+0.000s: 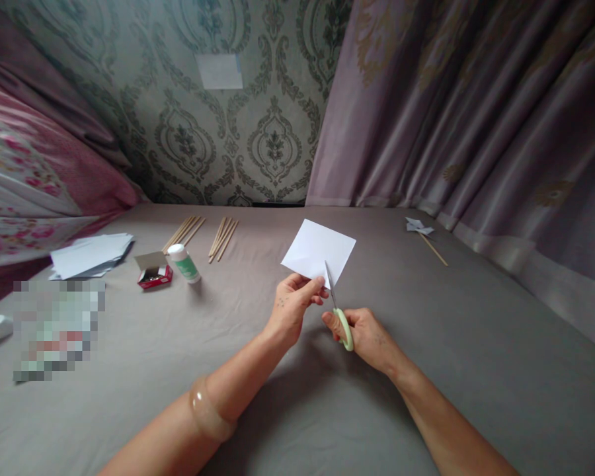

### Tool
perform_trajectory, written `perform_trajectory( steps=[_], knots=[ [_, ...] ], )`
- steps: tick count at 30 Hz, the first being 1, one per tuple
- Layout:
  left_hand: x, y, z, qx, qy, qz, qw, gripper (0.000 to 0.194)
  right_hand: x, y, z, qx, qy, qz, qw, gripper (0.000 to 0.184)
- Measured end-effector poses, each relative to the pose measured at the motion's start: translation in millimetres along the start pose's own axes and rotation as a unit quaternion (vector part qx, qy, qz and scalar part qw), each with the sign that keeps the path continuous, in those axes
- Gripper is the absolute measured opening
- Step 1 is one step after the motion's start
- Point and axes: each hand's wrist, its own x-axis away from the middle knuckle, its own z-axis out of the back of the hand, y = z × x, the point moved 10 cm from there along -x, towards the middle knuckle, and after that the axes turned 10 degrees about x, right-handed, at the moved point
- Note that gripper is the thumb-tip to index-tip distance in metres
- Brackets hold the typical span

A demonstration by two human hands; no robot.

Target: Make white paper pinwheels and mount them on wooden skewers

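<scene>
A white sheet of paper [317, 248], roughly square, is pinched at its near edge by my left hand [297, 301], thumb on top. My right hand [364, 334] grips a pair of scissors [346, 329] by its pale green handles. The metal blades reach up to the paper's near edge beside my left thumb, one of them lying over the sheet. Whether a cut runs into the paper I cannot tell. Both hands are held over the grey cloth surface [258, 390].
Left of my hands are a stack of paper [92, 254], an open small red box [155, 277], a white-and-green bottle [184, 264] and two groups of wooden sticks [223, 239]. At the far right lies a paper pinwheel [419, 227] on a stick. A patterned wall and curtains [401, 119] border the surface.
</scene>
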Motion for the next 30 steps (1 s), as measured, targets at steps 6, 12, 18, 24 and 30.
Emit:
perform_trajectory(
  steps=[6,12,18,24,30],
  knots=[
    [0,-1,1.3,0.000,0.004,0.002,1.000,0.023,0,1,-1,0.016,-0.002,0.005,1.000,0.058],
    [-3,0,2.1,-0.005,-0.001,-0.009,1.000,0.023,3,-8,-13,0.040,-0.069,0.065,0.995,0.061],
    [-12,20,18.8,0.001,0.033,-0.060,0.998,0.022,2,-8,-3,0.032,-0.036,0.054,0.997,0.064],
    [-16,14,25.6,-0.013,0.043,-0.033,0.998,0.015,3,15,51,-0.104,0.173,-0.016,0.979,0.063],
    [-11,3,18.5,-0.065,0.019,0.005,0.998,0.009,8,20,79,-0.134,0.289,0.018,0.948,0.044]
  ],
)
